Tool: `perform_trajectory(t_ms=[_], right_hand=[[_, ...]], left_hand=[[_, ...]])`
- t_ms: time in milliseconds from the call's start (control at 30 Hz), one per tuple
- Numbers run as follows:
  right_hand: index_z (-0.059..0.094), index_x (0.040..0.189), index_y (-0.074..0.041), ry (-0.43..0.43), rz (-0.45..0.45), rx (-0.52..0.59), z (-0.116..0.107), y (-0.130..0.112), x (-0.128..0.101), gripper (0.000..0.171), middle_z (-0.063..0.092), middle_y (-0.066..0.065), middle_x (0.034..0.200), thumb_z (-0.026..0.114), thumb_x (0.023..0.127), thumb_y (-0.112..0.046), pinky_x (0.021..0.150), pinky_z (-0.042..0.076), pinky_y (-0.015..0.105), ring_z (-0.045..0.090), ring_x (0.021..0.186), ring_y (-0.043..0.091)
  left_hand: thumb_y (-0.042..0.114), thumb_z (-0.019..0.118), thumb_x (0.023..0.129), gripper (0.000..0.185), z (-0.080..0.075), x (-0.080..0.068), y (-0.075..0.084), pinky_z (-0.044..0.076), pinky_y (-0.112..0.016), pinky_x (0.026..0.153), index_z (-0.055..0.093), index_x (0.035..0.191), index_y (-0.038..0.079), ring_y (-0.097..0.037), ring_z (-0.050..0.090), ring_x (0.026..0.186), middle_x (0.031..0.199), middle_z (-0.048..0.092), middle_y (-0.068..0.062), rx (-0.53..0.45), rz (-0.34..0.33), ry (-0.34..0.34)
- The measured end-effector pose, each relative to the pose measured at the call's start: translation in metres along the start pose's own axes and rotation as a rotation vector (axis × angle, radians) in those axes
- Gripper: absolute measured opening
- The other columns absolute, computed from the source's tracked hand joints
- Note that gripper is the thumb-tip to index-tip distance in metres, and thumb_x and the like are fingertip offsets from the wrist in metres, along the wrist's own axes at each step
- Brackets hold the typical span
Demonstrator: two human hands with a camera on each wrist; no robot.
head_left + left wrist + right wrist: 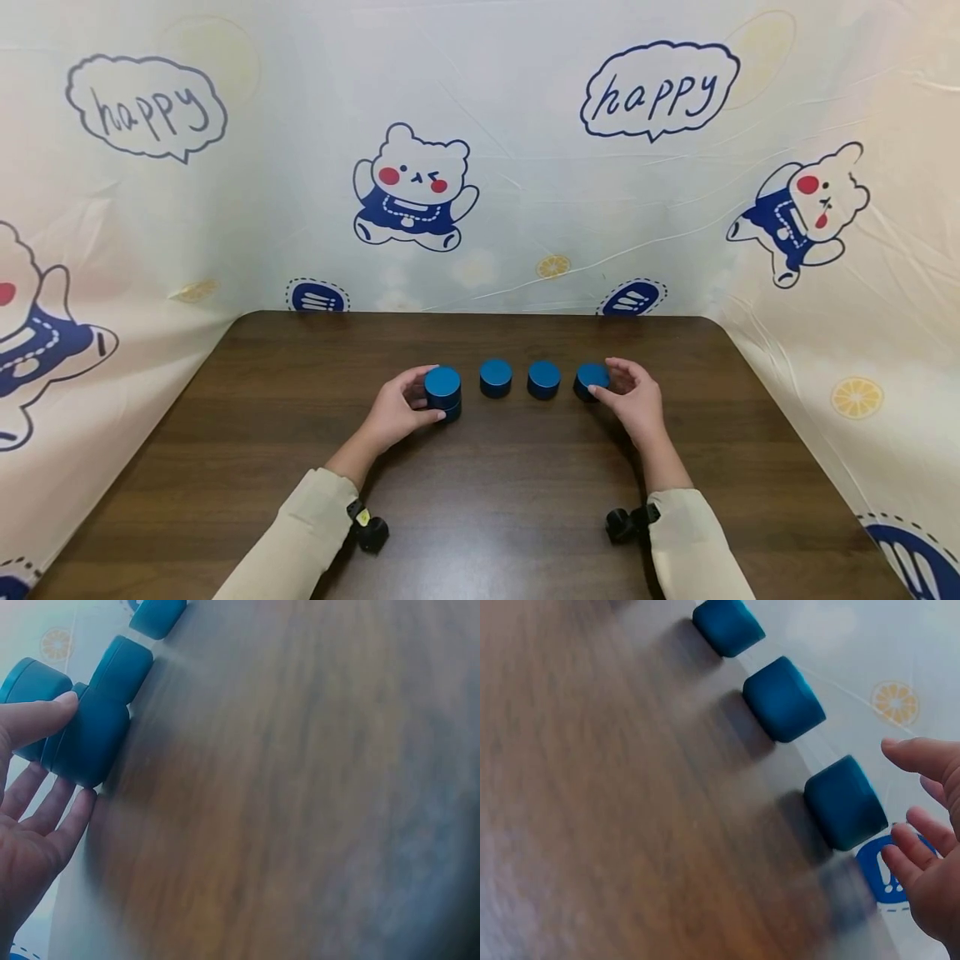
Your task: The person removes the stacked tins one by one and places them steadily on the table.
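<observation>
A row of blue cylinders stands on the dark wooden table (pixel 495 500). At its left end one cylinder (pixel 452 410) carries a second (pixel 442 382), set a little off-centre. My left hand (pixel 396 410) grips that top cylinder (pixel 28 681), thumb on one side and fingers on the other. Two single cylinders (pixel 496 377) (pixel 543 378) stand in the middle. My right hand (pixel 633 398) is spread round the rightmost cylinder (pixel 589 379). In the right wrist view its thumb and fingers (pixel 911 844) sit just off that cylinder (pixel 845 801).
A pale cloth printed with bears and "happy" bubbles (pixel 480 167) walls the table at the back and both sides. Wrist cameras (pixel 371 529) (pixel 626 523) hang under my sleeves. Bare wood stretches between the row and the near edge.
</observation>
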State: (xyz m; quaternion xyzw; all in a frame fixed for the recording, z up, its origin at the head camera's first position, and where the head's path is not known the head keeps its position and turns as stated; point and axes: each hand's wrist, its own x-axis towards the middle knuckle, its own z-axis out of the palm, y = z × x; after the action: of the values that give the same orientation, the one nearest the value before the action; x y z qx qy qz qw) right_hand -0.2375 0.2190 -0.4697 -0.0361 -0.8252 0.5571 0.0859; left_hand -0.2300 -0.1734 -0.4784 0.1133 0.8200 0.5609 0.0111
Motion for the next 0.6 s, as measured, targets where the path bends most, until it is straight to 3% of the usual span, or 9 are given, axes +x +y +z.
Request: perform_trajectory(t_ms=[300, 600], right_hand=[[0.062, 0.123, -0.005, 0.032, -0.146, 0.033, 0.006, -0.017, -0.004, 0.047, 0.056, 0.014, 0.129, 0.08, 0.081, -0.007, 0.104, 0.043, 0.046, 0.053, 0.121, 0.031], [0.065, 0.117, -0.001, 0.019, -0.28, 0.098, 0.029, -0.032, -0.008, 0.041, 0.059, 0.013, 0.126, 0.081, 0.079, -0.003, 0.102, 0.045, 0.039, 0.057, 0.117, 0.025]], left_hand=[[0.003, 0.084, 0.074, 0.073, 0.003, -0.002, 0.0, 0.051, -0.042, 0.095, 0.052, 0.138, 0.017, -0.031, 0.058, 0.116, 0.131, 0.058, -0.011, 0.006, 0.002, -0.005], [-0.002, 0.082, 0.074, 0.071, 0.004, -0.004, -0.002, 0.051, -0.043, 0.094, 0.053, 0.137, 0.014, -0.031, 0.06, 0.114, 0.129, 0.06, -0.013, -0.003, 0.048, 0.015]])
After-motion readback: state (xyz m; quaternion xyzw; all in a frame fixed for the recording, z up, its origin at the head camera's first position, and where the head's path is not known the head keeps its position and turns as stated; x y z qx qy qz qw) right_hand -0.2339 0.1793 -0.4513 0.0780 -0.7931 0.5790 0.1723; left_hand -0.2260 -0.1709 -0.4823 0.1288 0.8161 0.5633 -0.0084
